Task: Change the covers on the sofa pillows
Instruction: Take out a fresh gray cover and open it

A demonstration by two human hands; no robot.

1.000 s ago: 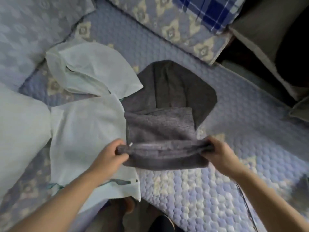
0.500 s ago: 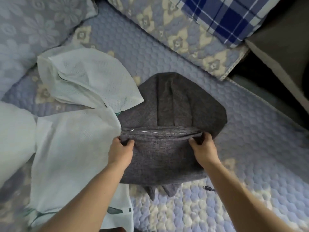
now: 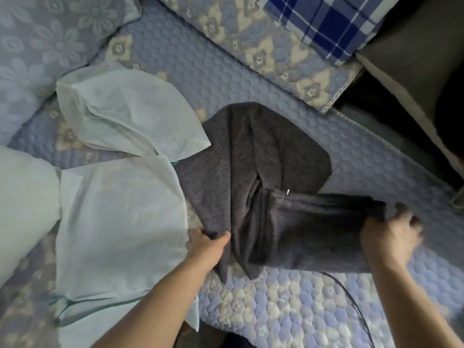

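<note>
A dark grey pillow cover (image 3: pixel 253 156) lies on the quilted blue sofa pad (image 3: pixel 288 305). A second grey cover (image 3: pixel 311 229), folded with a zip along its top edge, is pulled to the right. My left hand (image 3: pixel 207 244) pinches the lower left edge of the flat grey cover. My right hand (image 3: pixel 391 237), blurred by motion, grips the right end of the folded cover. Two white mesh covers (image 3: pixel 130 114) (image 3: pixel 120 222) lie to the left, and a bare white pillow (image 3: pixel 22 204) sits at the left edge.
A blue plaid cushion (image 3: pixel 326 23) rests on the floral sofa back (image 3: pixel 251 46) at top. A floral cushion (image 3: pixel 45 36) fills the top left. A thin black cable (image 3: pixel 351 300) crosses the pad near my right arm. A dark gap and grey furniture (image 3: pixel 414 59) lie to the right.
My right hand has swept right, dragging the zipped grey cover off the one beneath. My left hand has dropped down to pinch the lower cover's edge.
</note>
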